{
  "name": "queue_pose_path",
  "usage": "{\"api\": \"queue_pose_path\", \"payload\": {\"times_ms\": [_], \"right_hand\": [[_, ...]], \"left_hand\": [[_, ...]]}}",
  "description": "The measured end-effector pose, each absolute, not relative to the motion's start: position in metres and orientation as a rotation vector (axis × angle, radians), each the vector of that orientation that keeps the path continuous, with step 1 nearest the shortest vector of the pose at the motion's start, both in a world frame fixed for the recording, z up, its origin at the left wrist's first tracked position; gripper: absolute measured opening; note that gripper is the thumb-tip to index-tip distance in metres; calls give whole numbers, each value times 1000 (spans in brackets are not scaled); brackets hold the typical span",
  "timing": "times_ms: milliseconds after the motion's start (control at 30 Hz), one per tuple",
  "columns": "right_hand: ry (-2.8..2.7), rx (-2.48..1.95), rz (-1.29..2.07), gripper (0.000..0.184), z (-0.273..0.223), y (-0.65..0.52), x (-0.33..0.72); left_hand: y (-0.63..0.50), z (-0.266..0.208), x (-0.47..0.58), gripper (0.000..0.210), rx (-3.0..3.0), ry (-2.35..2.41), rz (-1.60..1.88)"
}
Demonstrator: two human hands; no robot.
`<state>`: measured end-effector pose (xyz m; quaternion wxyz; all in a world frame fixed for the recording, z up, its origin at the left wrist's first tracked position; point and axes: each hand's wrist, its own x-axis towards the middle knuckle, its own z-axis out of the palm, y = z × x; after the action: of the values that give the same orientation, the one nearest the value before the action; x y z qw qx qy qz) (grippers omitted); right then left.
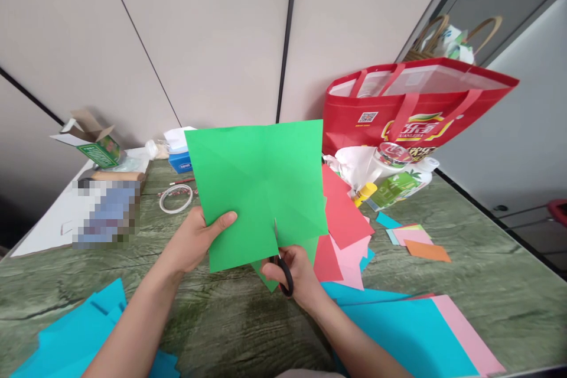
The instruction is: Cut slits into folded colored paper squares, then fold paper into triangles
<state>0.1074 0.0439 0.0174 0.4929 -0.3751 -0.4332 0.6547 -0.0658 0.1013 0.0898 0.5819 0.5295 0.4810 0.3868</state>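
A square green sheet of paper [261, 183] with faint crease lines is held up above the table. My left hand [201, 239] grips its lower left side, the thumb on the front and the fingers hidden behind. In my right hand [295, 274] is a pair of black-handled scissors [287, 280], their blades on the sheet's lower edge. A short cut runs upward from that edge, with one blade showing in front of the paper. Below and behind the sheet, more green paper [310, 248] shows in part.
Blue paper [75, 331] lies at left; blue, pink and red sheets [407, 325] lie at right. Small paper strips [427, 250], a yellow glue stick [365, 194] and a red bag [367, 124] stand or lie to the right. A tape roll [176, 211] and tissue box [179, 161] are left.
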Motion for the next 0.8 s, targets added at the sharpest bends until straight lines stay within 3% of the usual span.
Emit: {"api": "queue_pose_path", "payload": {"times_ms": [533,800], "right_hand": [[-1015,-1081,1626,39,16,42,108],[-1006,-902,1504,45,19,45,103]], "left_hand": [[100,90,-65,43,1225,1119,917],[97,91,-63,41,1233,1120,841]]}}
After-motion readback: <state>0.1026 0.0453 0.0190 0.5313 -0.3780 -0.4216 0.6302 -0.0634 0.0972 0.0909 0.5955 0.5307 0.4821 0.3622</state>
